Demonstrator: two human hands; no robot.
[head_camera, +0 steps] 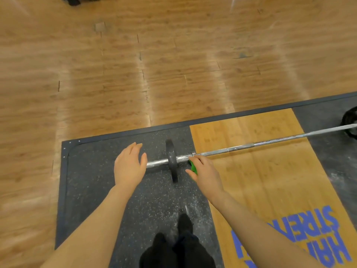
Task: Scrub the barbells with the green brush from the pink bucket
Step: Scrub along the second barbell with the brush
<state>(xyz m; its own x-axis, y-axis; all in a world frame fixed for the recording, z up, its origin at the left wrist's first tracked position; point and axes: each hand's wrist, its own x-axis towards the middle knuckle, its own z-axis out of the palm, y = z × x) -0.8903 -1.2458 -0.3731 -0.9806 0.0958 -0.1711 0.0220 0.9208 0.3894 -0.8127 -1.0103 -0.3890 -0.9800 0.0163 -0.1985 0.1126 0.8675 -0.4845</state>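
Observation:
A silver barbell (270,141) lies across the lifting platform, running from lower left to upper right. A small black plate (172,160) sits on its left sleeve (157,163). My right hand (205,172) grips a green brush (192,167) right beside the plate, at the inner end of the sleeve. My left hand (128,165) hovers with straight, relaxed fingers over the outer end of the sleeve; whether it touches the metal is unclear. The pink bucket is out of view.
The platform has black speckled rubber (92,171) on the left and a wooden centre panel (270,180) with blue lettering. A second black plate (350,120) sits at the bar's far right end. Wood floor (135,64) lies beyond. My dark trousers and shoe (184,238) stand below.

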